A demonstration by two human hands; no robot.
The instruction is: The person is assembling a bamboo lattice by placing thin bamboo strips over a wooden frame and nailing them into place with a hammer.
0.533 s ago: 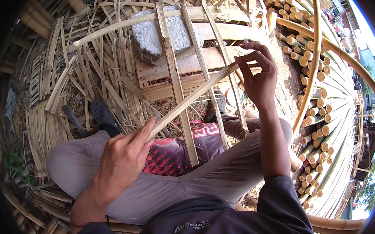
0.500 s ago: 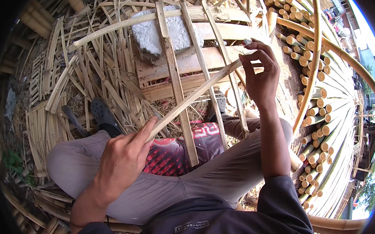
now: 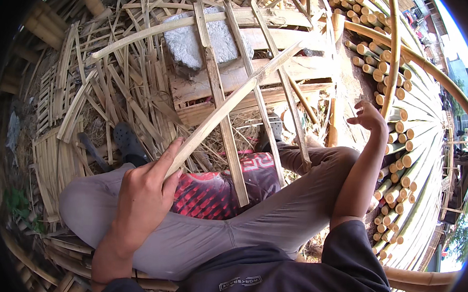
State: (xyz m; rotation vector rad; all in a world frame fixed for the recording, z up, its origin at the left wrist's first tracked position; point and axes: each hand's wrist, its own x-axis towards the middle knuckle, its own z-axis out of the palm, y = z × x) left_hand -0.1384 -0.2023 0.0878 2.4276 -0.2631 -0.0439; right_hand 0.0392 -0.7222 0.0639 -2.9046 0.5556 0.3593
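Note:
My left hand (image 3: 144, 194) is closed around the near end of a long, flat bamboo strip (image 3: 220, 114). The strip slants up and away to the right, crossing over several other bamboo slats (image 3: 223, 105) that stretch away from my lap. Off to the right, my right hand (image 3: 371, 118) is raised with its fingers apart and nothing visible in it, in front of the cut bamboo poles. A dark cloth with a red pattern (image 3: 209, 194) lies beneath the slats, between my legs.
A rough grey concrete block (image 3: 184, 44) sits on a low wooden platform (image 3: 192, 87). Loose bamboo strips (image 3: 135, 100) litter the ground at left. Stacked bamboo poles (image 3: 401, 129) fill the right side, with a bent pole (image 3: 395, 54) standing before them. A dark blade-like piece (image 3: 93, 152) lies beside my left shoe.
My right hand has left the far end of the bamboo strip and swung right and nearer. The strip stays in my left hand, its far end now lying across the slats.

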